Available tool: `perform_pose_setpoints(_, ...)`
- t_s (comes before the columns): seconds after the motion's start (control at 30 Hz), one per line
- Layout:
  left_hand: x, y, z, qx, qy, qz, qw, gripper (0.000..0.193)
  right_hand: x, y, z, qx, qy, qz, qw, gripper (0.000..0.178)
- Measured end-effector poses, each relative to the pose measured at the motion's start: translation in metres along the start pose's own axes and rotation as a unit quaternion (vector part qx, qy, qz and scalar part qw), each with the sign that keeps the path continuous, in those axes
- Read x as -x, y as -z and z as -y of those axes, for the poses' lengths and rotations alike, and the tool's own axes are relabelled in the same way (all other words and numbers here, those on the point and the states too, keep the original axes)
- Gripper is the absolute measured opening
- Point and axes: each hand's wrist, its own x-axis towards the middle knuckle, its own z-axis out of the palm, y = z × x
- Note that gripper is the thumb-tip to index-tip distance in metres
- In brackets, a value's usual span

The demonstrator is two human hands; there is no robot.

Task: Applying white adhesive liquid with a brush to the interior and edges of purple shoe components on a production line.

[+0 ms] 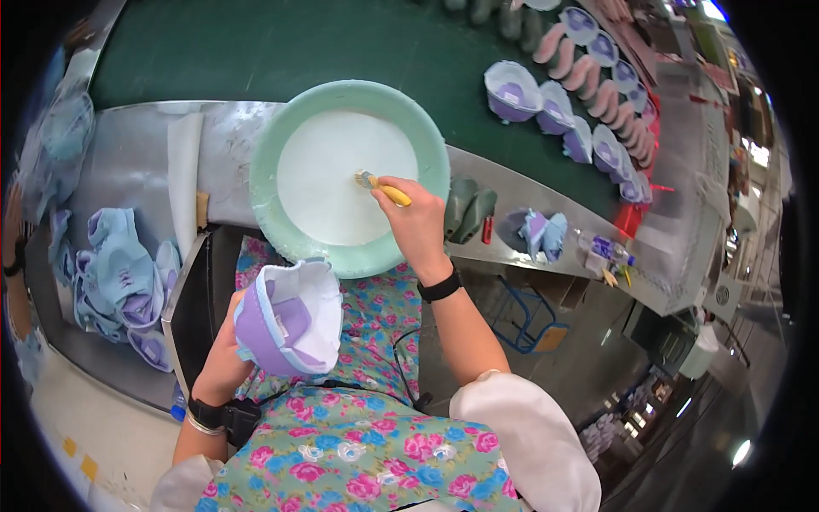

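My right hand (pixel 416 224) pinches the yellow handle of a paintbrush (pixel 395 195). Its bristles touch, or hover just over, the white liquid (pixel 320 188) filling much of a pale green basin (pixel 265 183). In front of my body, my left hand (pixel 222 358) is closed round the outer side of a purple shoe upper (pixel 271 334). The upper's white lined opening faces right, toward the space below the basin, and most of my left fingers are hidden behind it.
A green conveyor belt (pixel 256 51) runs behind the basin, bearing rows of shoe uppers (pixel 512 92) and pink insoles (pixel 584 75). More blue and purple uppers (pixel 124 269) are heaped at left. Dark green shoe lasts (pixel 472 213), a small red item (pixel 487 229) and a bottle (pixel 607 248) lie right.
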Motion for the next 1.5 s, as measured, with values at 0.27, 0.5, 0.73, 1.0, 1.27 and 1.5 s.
perform_pose_setpoints(0.27,-0.036,-0.018,0.010,0.210,-0.036,-0.091,0.973,0.044,-0.017,-0.004,-0.009,0.057,0.071,0.019,0.996,0.018)
perform_pose_setpoints(0.5,-0.064,-0.018,0.008,0.218,-0.060,-0.001,0.974,0.050,-0.001,0.074,0.085,-0.202,0.019,0.140,0.969,0.023)
perform_pose_setpoints(0.73,-0.066,-0.034,-0.014,0.204,-0.083,0.076,0.973,0.064,0.010,0.094,0.087,-0.170,-0.003,0.031,0.985,0.020)
perform_pose_setpoints(1.0,-0.071,-0.020,-0.034,0.099,-0.176,0.060,0.978,0.064,0.046,0.099,0.116,-0.155,-0.156,0.014,0.975,0.017)
perform_pose_setpoints(1.27,-0.073,-0.007,-0.044,0.128,-0.240,0.054,0.961,0.045,0.057,0.109,0.155,-0.155,-0.108,0.033,0.981,0.013)
perform_pose_setpoints(1.5,-0.082,-0.004,-0.046,0.331,-0.040,0.133,0.933,0.031,0.038,0.128,0.145,-0.103,-0.021,-0.069,0.992,0.009)
